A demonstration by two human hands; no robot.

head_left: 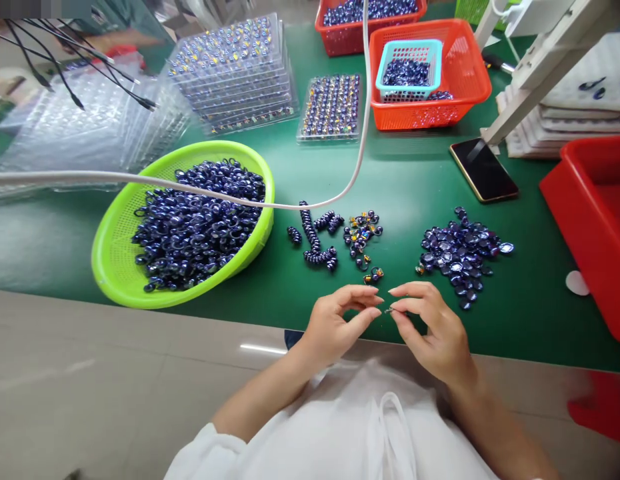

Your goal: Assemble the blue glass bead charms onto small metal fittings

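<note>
Small piece (389,310), dark with a metallic glint, too small to identify further. It is held just above the near edge of the green table mat (415,193), between the two hands and in front of the person's white top. Right hand (433,327) pinches it between thumb and forefinger. Left hand (337,323) has thumb and forefinger curled in to the same spot; cannot tell whether they clamp the piece or only meet it.

Just beyond the fingertips lies a small coloured cluster (363,235) of dark pieces carrying yellow and other bright bits. Left of it are short strung rows (315,243) of dark rings. To the right, apart from the cluster, is a loose pile of flat blue stones (460,255).

Progress, judged from layout only: the coloured cluster is small, the pile is far larger, and the lime basket (107,263) further left is heaped with dark blue rings. Most of the stock looks unworked. Farther back, clear trays (330,107) hold pieces set in neat rows, which look finished. The blister trays (80,127) at far left are blurred and seem unfilled.

Also noted:
- An orange basket (430,113) has a small blue basket (410,50) inside it.
- A red bin (590,220) stands at the right edge.
- A phone (484,170) lies flat with its screen dark.
- A white cable (190,189) crosses over the lime basket.

Writing: none legible anywhere, and no labels visible on the baskets, trays or bin.
</note>
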